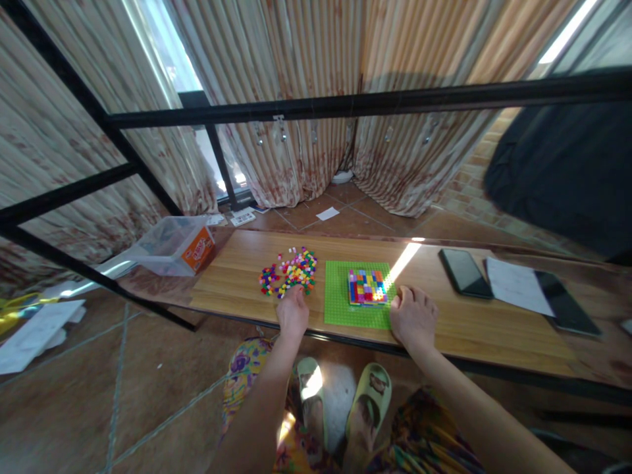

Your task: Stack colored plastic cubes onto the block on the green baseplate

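A green studded baseplate (338,313) lies on the wooden table. On it sits a low rectangular block of small multicoloured building bricks (368,288). To the left is a scattered heap of loose little bricks (300,266) in many colours. At the near edge of that heap is my left hand (293,313), its fingers drawn together in a pinch. Whatever is between those fingertips is too small to make out. My right hand (415,316) rests curled against the right edge of the baseplate, and its palm side is hidden.
A phone (465,272), a white paper sheet (518,285) and a dark tablet-like slab (567,304) lie on the right. Beyond the table's left end stands a clear plastic bin (170,247) with an orange label. A black metal bar (316,107) crosses above the table's far side.
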